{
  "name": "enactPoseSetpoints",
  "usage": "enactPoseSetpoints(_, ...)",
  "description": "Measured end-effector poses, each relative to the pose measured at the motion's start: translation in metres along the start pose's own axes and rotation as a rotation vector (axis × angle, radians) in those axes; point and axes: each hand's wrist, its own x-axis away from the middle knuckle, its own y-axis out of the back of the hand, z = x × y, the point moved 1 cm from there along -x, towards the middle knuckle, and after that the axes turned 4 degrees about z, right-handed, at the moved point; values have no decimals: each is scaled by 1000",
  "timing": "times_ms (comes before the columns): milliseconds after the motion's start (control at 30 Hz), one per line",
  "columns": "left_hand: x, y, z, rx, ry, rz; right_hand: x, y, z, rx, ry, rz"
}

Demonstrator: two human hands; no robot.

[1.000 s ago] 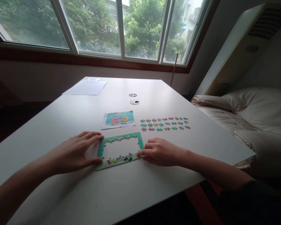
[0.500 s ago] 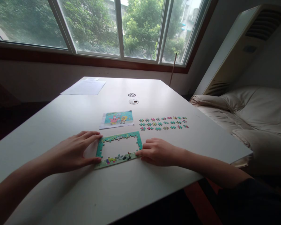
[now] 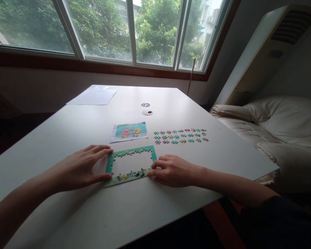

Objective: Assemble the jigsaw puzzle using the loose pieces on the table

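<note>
A jigsaw puzzle border (image 3: 129, 151), green with cartoon figures along its lower side, lies flat on the white table; its middle shows bare tabletop. My left hand (image 3: 80, 167) grips the border's left end, thumb at the lower corner and fingertips at the upper one. At the lower right corner, my right hand (image 3: 172, 171) pinches the border, its fingers bent and covering that corner. Loose jigsaw pieces (image 3: 183, 135) lie in rows to the right, beyond my right hand. Just behind the border is a picture sheet (image 3: 131, 131) with a pink and a yellow cartoon character.
White papers (image 3: 93, 97) rest at the table's far left. Two round inserts (image 3: 147, 112) sit in the tabletop (image 3: 197, 204) toward the back. A cream leather sofa (image 3: 287, 121) stands close to the table's right edge, and windows (image 3: 155, 34) line the far wall.
My right hand has slid slightly left and down along the border's lower right corner, its fingers now bent more. My left hand and the border stay in place.
</note>
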Motion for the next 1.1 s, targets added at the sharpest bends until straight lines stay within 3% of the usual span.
enactPoseSetpoints(433,0,3,-2,-50,-20,5,-1,2,0,-31,-2,30)
enactPoseSetpoints(667,-1,2,8,-1,-41,-22,-1,9,-2,-115,1,23)
enactPoseSetpoints(800,-2,3,9,21,-48,-44,0,19,-32,-178,-65,-62)
enactPoseSetpoints(900,-2,4,7,3,-59,-30,-1,23,-72,-190,-240,-85)
enactPoseSetpoints(1100,-1,3,7,-9,-78,-34,-11,18,-136,-140,-545,42)
